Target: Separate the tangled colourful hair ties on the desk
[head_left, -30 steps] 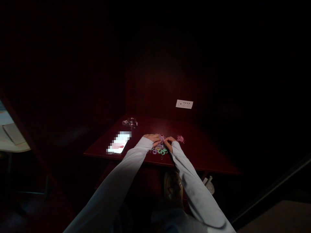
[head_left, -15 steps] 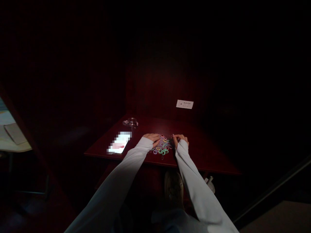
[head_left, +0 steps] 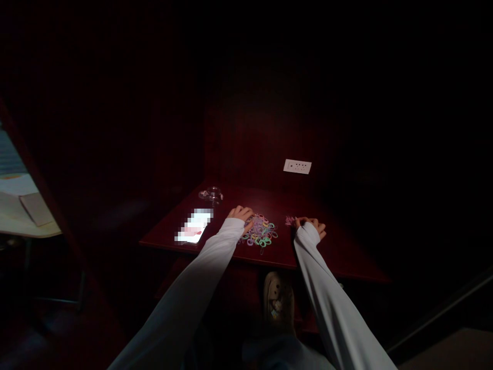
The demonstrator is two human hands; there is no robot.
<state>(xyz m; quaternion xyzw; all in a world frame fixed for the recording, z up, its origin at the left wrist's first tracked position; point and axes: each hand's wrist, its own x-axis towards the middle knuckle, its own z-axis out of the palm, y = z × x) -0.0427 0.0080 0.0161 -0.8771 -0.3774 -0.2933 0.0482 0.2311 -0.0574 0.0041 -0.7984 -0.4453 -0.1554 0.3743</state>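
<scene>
A loose pile of small coloured rings (head_left: 262,234), purple, green, pink and yellow, lies on the dark red table (head_left: 231,253). My left hand (head_left: 242,215) rests at the pile's left edge with its fingers apart. To the right of the pile, my right hand (head_left: 311,226) is at a small cluster of pink rings (head_left: 289,221). Its thumb and index finger are close together at the cluster, and whether they hold a ring is too small to tell.
A phone with a lit screen (head_left: 195,226) lies left of my left hand. Behind it stands a clear container (head_left: 213,193). A white socket plate (head_left: 297,166) is on the back wall. Below the table edge a shoe (head_left: 278,300) shows.
My right hand has moved right, away from the pile, and the pink cluster beside it now shows. My left hand remains at the pile with its fingers more spread. The view has shifted slightly.
</scene>
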